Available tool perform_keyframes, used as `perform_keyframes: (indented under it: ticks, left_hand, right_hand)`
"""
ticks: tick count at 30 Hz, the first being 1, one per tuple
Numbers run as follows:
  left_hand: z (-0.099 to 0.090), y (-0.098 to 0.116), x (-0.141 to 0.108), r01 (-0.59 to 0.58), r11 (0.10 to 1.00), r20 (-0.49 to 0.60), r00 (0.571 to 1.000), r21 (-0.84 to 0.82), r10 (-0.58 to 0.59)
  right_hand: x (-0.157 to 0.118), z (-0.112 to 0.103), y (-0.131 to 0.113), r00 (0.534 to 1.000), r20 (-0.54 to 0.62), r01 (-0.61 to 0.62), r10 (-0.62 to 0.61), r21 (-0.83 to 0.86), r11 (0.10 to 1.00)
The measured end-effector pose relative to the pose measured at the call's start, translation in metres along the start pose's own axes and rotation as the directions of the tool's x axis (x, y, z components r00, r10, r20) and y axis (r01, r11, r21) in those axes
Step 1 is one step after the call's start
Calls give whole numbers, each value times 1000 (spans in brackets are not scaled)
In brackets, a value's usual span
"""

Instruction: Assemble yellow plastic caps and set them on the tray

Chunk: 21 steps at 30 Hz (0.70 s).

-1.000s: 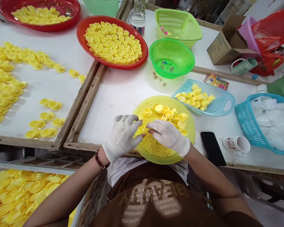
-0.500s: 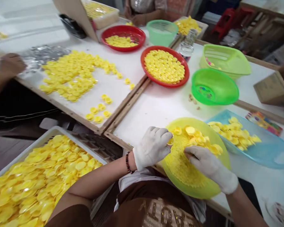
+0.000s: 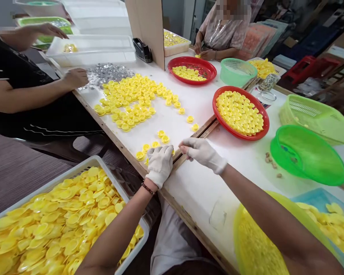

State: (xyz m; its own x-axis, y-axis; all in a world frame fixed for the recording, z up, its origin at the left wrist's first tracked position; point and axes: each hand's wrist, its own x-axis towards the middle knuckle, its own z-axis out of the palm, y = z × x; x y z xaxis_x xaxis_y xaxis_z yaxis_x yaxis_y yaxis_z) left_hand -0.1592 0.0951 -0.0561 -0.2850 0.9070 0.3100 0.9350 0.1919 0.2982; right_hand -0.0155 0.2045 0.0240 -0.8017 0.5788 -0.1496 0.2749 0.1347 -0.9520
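Observation:
My left hand [image 3: 160, 164], in a white glove with bare fingertips, is at the wooden seam of the table with its fingers curled. A bit of a yellow plastic cap [image 3: 173, 152] shows at its fingertips; the rest is covered by the hand. Just to the right, my right hand [image 3: 202, 153], gloved likewise, has thumb and fingers pinched together; what is between them is too small to make out. Several small round yellow caps [image 3: 146, 148] lie on the table beside my left hand. At lower right a yellow basin [image 3: 237, 229] is partly behind my right forearm.
A white crate [image 3: 99, 162] of yellow discs stands at lower left. Red trays [image 3: 262, 133] of caps, a green basin [image 3: 309, 152] and a blue tray [image 3: 318, 196] are on the table. A co-worker's hand [image 3: 77, 78] is near silver pieces [image 3: 109, 73]; another person sits opposite.
Both my hands have left the yellow basin and moved leftward and up to the table seam by the loose caps. The view has turned left, showing more of the co-workers.

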Motion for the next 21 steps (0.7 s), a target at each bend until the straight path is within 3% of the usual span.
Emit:
perform_keyframes:
  ticks: [3,6,9,12,16,18,21]
  left_hand:
    - [4,-4,3,12,1000,-1,1000,0,-12]
    - [7,-9,7,28,1000,0,1000,3,-28]
    - [11,-15,11,49,998,38,998,25,-50]
    - [15,-18,14,52,998,71,996,39,-54]
    - [14,-18,16,27,999,87,996,38,-30]
    - [9,-21,15,4,999,85,996,37,-7]
    - [-5,-34,12,-22,1000,24,999,2,22]
  right_hand:
    - [64,21,9,998,5,-70,70,139,988]
    - [104,32,19,989,17,-148,147,151,977]
    - [124,33,27,979,32,-204,202,143,969]
    - [127,27,28,974,24,-224,223,156,962]
    - [90,2,16,980,1,-195,198,195,961]
    - [48,-15,5,985,38,-170,166,178,969]
    - [-44,-39,-9,979,65,-197,195,39,980]
